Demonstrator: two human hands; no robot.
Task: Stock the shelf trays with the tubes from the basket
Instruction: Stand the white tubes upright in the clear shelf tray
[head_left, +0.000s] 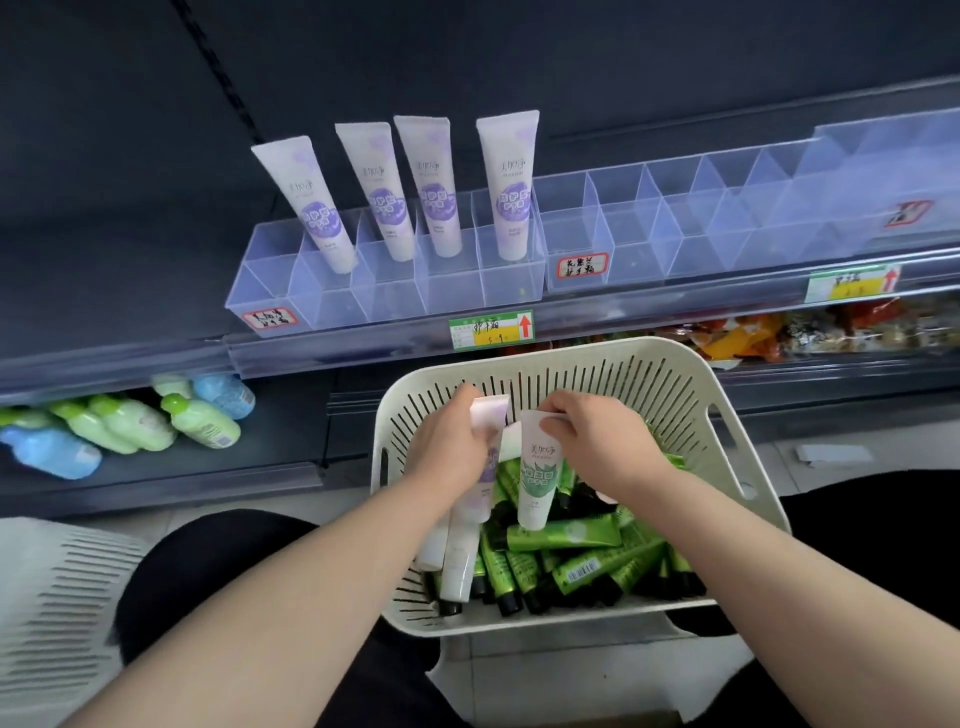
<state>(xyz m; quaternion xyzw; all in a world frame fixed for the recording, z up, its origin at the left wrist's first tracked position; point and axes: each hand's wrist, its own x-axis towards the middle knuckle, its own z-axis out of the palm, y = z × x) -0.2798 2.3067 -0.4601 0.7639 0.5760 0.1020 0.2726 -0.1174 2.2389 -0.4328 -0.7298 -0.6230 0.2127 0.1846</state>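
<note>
A cream slotted basket (691, 395) in front of me holds several dark green tubes (563, 535) and a few white ones. My left hand (452, 441) grips white tubes with purple print (485, 488), caps pointing down. My right hand (592, 436) pinches the top of a white tube with green print (537, 478), held upright over the basket. On the shelf, a clear divided tray (363, 291) carries several purple-print tubes (506, 192) standing cap down. A second clear divided tray (675, 234) to its right has no tubes in it.
Green and blue bottles (124, 421) lie on the lower shelf at left. Snack packets (779, 332) fill the lower shelf at right. Another cream basket (57, 597) sits at my left knee. Price labels (491, 330) line the shelf edge.
</note>
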